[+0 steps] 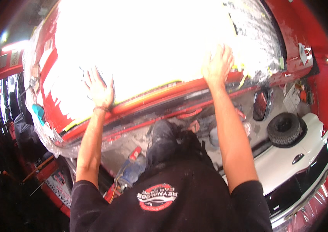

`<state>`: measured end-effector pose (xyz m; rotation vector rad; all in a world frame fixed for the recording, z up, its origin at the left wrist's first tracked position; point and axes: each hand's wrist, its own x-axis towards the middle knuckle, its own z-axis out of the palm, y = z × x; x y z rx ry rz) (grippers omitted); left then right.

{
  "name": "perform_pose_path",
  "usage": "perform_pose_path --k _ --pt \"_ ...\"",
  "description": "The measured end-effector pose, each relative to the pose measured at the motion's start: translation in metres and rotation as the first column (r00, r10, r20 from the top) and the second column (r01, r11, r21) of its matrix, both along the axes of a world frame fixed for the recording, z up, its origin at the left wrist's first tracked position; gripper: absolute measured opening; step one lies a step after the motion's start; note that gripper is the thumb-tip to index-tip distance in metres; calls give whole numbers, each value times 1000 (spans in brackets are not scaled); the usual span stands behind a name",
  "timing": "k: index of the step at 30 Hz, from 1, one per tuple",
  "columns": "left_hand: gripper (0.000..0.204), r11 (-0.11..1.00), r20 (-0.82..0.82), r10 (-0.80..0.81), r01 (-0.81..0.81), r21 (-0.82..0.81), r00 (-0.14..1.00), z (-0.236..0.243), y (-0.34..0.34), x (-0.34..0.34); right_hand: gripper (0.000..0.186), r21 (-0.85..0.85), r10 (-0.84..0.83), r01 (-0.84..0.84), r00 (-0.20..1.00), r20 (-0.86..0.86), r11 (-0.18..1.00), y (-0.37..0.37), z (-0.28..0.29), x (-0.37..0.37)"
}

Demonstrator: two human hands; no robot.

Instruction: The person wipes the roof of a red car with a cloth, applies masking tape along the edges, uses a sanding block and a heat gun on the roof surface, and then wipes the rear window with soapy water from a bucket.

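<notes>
Fingers [89, 78] of the left hand [102, 93] are fanned apart, thumb toward the right; those of the right hand [219, 69] lie closer together, tips bleached by glare. Neither hand grips anything. Both appear to rest palm-down near the closest edge of a broad, red-and-white car-body panel [148, 50]; exact contact under the right palm cannot be told.

Panel position: in front of the person, filling the upper middle of the view. Long axis: crosswise to the body, the near edge slanting from lower left up to the right. Both sets of fingertips point away from the person, across that axis.

Panel appearance: most of the surface is overexposed to blank white, detail lost. Red shows at the left end, with ragged-edged pale patches. Along the near edge runs a rounded, glossy red rail [160, 96], bordered on its far side by a thin yellow strip [144, 95].

Surroundings, by decreasing size: a glossy white car-body section [283, 162] at lower right; wrinkled, translucent plastic sheeting [262, 36] over the panel's right end; a black, treaded rubber tyre [283, 129] beside the white section; a thin dark band [102, 108] around the left wrist.
</notes>
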<state>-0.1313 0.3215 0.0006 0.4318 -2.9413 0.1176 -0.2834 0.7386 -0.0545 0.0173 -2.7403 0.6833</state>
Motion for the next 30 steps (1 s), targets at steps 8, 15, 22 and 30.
perform_pose_path --k 8,15,22,30 --pt "77 770 165 -636 607 195 754 49 107 -137 55 -30 14 -14 1000 -7 999 0 17 -1" --pt "90 620 -96 -770 776 119 630 13 112 -310 50 -37 47 -47 999 0 998 -6 24 -3" --pt "79 762 -90 -621 627 164 778 -27 120 -463 48 -32 87 -86 996 25 996 -16 24 0" --pt "71 902 -8 -389 382 202 921 -25 71 -538 49 -16 104 -104 994 45 994 -10 15 -2"
